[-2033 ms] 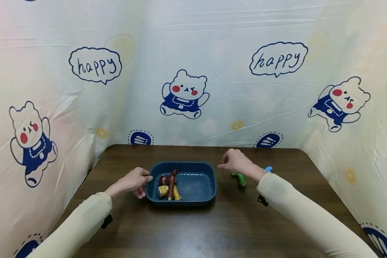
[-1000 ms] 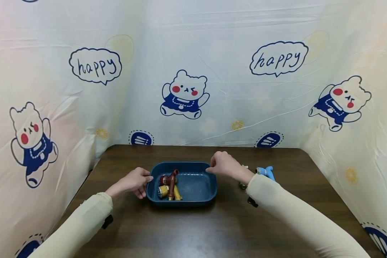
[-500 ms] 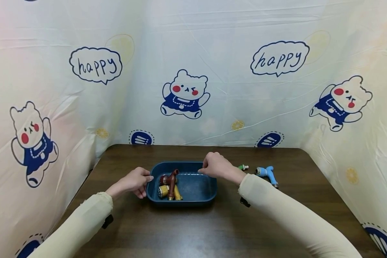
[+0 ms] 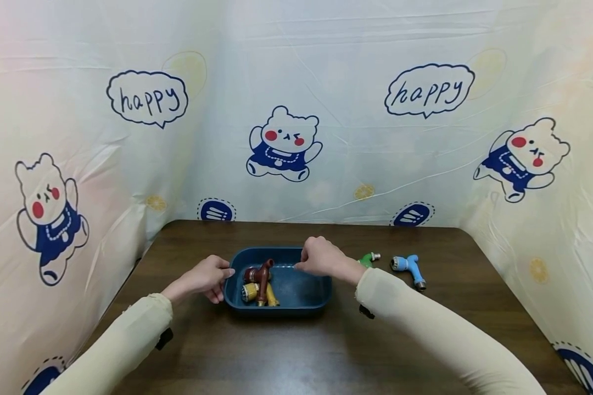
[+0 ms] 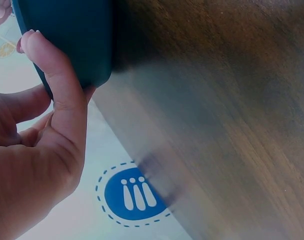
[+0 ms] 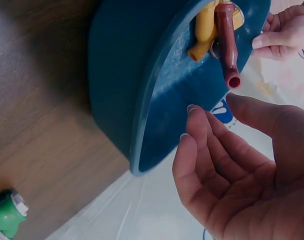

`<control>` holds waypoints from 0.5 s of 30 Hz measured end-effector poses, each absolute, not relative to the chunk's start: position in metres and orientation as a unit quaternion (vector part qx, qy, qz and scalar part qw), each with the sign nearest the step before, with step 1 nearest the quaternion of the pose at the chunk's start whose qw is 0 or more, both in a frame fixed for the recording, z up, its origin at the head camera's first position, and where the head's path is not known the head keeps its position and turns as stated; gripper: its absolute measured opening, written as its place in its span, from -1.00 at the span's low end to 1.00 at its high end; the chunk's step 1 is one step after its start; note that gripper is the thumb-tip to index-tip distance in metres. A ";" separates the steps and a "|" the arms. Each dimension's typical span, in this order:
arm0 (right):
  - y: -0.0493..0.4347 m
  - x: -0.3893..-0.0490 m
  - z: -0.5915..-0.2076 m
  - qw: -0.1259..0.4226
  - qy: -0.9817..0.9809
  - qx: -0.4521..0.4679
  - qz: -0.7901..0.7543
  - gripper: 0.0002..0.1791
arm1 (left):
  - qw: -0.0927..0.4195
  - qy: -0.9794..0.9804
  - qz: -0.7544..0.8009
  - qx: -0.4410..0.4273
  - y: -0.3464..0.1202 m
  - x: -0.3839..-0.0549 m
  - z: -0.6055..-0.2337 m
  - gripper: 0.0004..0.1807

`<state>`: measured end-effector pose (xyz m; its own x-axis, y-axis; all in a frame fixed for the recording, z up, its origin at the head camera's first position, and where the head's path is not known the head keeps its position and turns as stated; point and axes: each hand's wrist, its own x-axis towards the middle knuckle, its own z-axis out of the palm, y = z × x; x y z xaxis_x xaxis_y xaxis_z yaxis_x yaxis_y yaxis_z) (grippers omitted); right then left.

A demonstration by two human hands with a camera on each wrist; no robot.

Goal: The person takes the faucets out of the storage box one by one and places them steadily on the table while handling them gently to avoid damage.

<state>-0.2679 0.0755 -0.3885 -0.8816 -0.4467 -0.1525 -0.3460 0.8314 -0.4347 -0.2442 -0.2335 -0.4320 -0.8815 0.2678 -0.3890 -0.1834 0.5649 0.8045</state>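
A dark blue plastic basin stands on the table with a brown tap and a yellow tap in its left half. My left hand grips the basin's left end, thumb over the rim and fingers against the outer wall, as the left wrist view also shows. Over the basin's right half hovers my right hand. In the right wrist view its fingers are loosely bent, the thumb stands apart from them, and nothing is held; the brown tap's spout lies just beyond the thumb tip.
To the right of the basin, a green tap, partly hidden by my right wrist, lies on the brown wooden table. Farther right is a blue tap. A printed curtain surrounds the table's back and sides.
From near the green tap, my right hand has moved left over the basin, uncovering the blue tap and part of the green one. My left hand and the basin have stayed put.
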 end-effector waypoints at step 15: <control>0.053 -0.265 -0.390 0.142 0.941 -0.241 -0.193 -0.56 | 0.243 0.850 0.467 0.027 -0.236 -0.245 -0.432 -0.64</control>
<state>-0.2647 0.0528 -0.3905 -0.8437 -0.5081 -0.1731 -0.3988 0.8092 -0.4314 -0.2446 -0.2356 -0.4320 -0.8808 0.2732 -0.3866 -0.1802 0.5617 0.8075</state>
